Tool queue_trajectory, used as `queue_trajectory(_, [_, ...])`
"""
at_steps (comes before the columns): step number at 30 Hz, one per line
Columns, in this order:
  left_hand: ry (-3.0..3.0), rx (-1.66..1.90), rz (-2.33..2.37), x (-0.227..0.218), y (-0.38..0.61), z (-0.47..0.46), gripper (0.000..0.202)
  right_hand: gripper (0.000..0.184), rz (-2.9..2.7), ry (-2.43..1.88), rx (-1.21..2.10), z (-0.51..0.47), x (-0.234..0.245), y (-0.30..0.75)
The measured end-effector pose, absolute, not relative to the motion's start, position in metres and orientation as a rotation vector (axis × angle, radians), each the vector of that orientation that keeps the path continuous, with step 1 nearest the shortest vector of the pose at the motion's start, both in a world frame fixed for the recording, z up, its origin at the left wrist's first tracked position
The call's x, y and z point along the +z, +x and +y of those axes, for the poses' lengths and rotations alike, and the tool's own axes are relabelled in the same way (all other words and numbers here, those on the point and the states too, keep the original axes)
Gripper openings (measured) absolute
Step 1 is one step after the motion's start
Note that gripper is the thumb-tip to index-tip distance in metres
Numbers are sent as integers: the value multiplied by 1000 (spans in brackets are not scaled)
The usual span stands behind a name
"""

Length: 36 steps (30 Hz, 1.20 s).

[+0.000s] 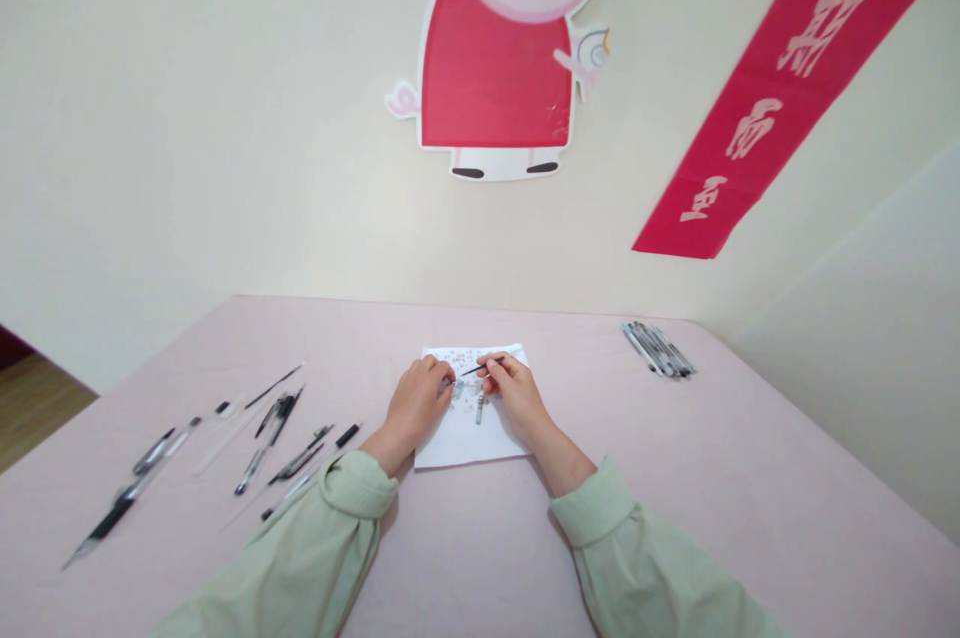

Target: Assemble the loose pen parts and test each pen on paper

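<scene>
We see the right hand (517,396) pinching a slim dark rod (491,365) between thumb and fingers, its thin end slanting toward the left hand (420,405) above a printed white sheet (457,448). The left hand's fingers curl down at the sheet's left side, with something dark by their tips; we cannot tell whether they grasp it. Between the 2 hands, a short grey-and-white piece (480,408) lies on the sheet, just below the right fingers. The sheet rests near the middle of the pink table (637,538). To our left we find loose pen parts (274,428) spread about, several blurred, some near the left green sleeve (322,538). Well apart on the right, a cluster of pens (658,350) lies side by side. Behind, we see a cartoon cutout (495,68) and a red banner (795,78) on the pale wall (225,118).
</scene>
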<state>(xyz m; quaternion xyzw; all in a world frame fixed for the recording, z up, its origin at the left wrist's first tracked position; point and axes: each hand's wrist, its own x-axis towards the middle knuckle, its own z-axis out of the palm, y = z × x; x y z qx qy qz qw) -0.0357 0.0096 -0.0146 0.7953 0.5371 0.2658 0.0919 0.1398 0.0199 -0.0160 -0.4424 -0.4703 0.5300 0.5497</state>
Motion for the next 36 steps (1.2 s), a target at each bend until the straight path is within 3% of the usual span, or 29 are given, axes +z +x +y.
queue_trajectory(36, [2281,1134,1376,-10,-29,7,3,30,-1128,-979,1393,16,-10,140])
